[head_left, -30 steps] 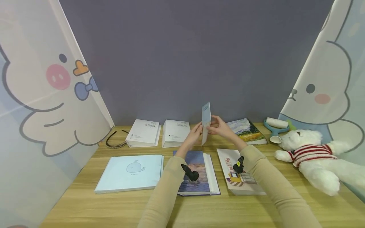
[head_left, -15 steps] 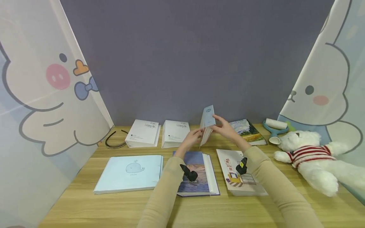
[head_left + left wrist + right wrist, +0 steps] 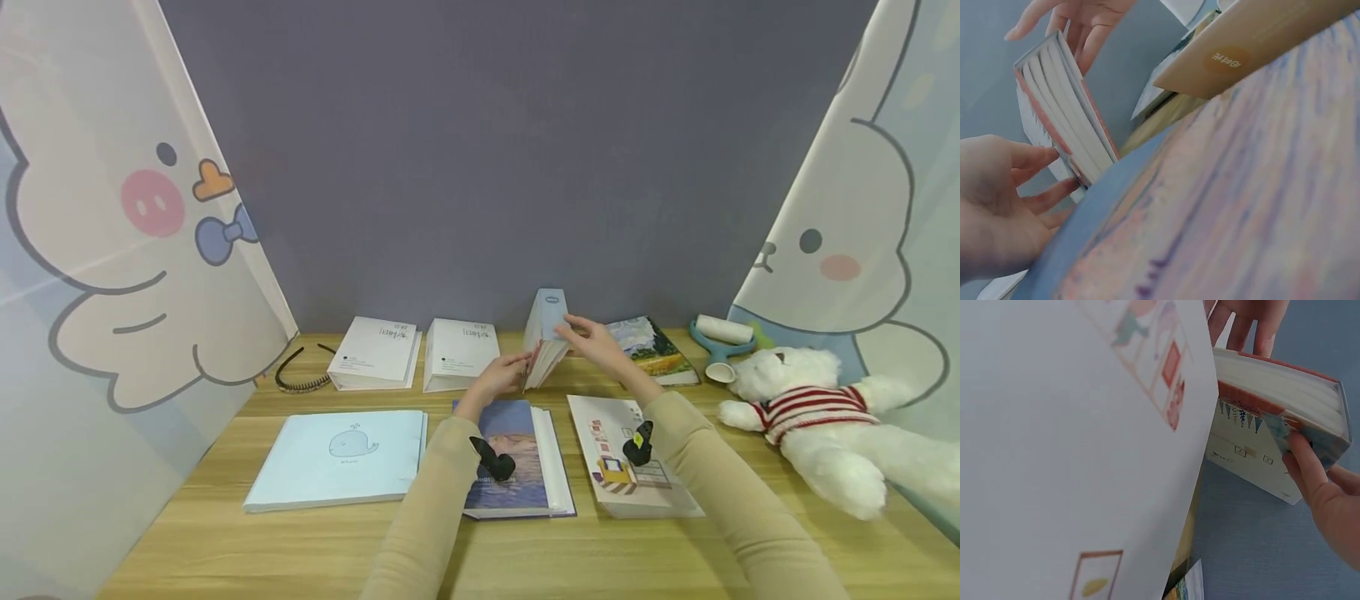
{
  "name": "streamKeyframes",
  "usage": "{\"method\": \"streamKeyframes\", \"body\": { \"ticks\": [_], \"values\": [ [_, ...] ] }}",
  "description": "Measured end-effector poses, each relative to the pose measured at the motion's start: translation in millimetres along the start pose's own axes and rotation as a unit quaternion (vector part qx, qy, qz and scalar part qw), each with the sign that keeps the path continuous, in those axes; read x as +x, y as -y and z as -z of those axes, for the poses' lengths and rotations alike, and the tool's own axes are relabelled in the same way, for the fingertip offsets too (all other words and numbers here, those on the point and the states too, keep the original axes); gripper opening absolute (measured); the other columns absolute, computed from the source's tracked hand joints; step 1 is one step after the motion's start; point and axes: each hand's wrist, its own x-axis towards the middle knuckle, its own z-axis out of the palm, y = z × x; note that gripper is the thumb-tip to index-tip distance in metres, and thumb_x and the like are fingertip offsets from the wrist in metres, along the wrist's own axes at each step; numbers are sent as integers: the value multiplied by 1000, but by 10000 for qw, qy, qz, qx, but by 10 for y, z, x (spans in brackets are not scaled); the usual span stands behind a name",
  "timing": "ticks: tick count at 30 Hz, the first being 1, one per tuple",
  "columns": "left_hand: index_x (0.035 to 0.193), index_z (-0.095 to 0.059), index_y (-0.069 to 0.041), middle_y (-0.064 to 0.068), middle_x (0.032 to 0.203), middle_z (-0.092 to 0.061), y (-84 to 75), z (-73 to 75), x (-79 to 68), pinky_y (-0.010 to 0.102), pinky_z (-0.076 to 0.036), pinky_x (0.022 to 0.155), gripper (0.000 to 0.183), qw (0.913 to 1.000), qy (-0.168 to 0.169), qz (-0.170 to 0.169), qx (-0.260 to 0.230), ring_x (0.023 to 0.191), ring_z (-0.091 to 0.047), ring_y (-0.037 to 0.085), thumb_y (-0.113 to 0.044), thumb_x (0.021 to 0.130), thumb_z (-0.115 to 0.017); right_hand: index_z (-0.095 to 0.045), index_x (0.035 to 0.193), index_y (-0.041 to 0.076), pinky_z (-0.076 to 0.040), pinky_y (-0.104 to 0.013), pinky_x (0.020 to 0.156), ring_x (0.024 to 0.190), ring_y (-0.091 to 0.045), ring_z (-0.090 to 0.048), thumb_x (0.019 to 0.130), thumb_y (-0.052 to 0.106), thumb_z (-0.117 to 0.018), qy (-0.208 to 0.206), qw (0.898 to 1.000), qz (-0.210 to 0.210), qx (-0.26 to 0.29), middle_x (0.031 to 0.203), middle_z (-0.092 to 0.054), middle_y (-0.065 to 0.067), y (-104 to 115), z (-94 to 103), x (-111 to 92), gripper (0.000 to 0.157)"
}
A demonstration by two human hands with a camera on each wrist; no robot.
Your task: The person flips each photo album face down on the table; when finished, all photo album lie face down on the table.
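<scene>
Blue-spined album (image 3: 552, 315) stands tilted between both hands, behind the front row of albums, its spine turned upward and the ends of its thick white pages facing the person. I cannot tell whether its lower edge touches the table (image 3: 300, 550). Red edging and a bunting print show on its cover in the right wrist view.

The left hand (image 3: 504, 375) pinches the album's lower edge between thumb and fingers. The right hand (image 3: 596, 340) has its fingers clamped on the spine side, the thumb over a cover corner.

To the album's left lie two white albums, the nearer one (image 3: 461, 354) just beside the farther one (image 3: 375, 352); to its right, a landscape-painting album (image 3: 654, 350) lies partly behind the right forearm. In the front row are a pale blue whale album (image 3: 330, 458), a purple-blue photo album (image 3: 525, 471) under the left forearm, and a white illustrated album (image 3: 611, 467) under the right.

A dark toothed headband (image 3: 303, 387) lies at far left. At far right, a blue-handled roller (image 3: 723, 329) is beside a white teddy bear (image 3: 817, 408) in a striped sweater.
</scene>
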Motion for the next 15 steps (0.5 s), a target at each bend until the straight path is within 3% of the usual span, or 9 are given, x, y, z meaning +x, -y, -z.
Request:
{"method": "streamKeyframes", "body": {
  "ticks": [5,10,12,15],
  "values": [
    [142,-43,-15,16,145,-40,29,-10,21,48,-42,103,41,9998,44,49,189,132,-41,34,-25,102,-38,-29,146,1,-49,-48,93,121,-40,-48,91,46,-57,-240,9976,-136,-642,145,-28,-25,-36,-5,-11,77],
    [139,-47,-10,14,141,-46,55,-16,44,43,-45,101,39,9985,79,59,529,128,-46,30,-23,102,-40,-29,146,1,-49,-50,91,110,-41,-56,92,44,-56,-176,9928,-428,-1109,146,-33,-27,-82,65,-57,74],
    [138,-48,-8,15,141,-45,62,-15,41,43,-46,100,39,9980,123,42,623,128,-46,30,-21,102,-39,-29,146,0,-47,-52,93,110,-42,-55,93,43,-56,-120,9909,-505,-1239,146,-32,-28,-87,96,-79,74],
    [137,-48,-6,15,140,-46,63,-14,25,40,-49,96,39,9973,165,32,709,123,-50,27,-20,102,-39,-30,144,-3,-40,-55,101,123,-43,-44,92,42,-57,-87,9885,-549,-1408,147,-29,-28,-129,155,-85,75]
  ]
}}
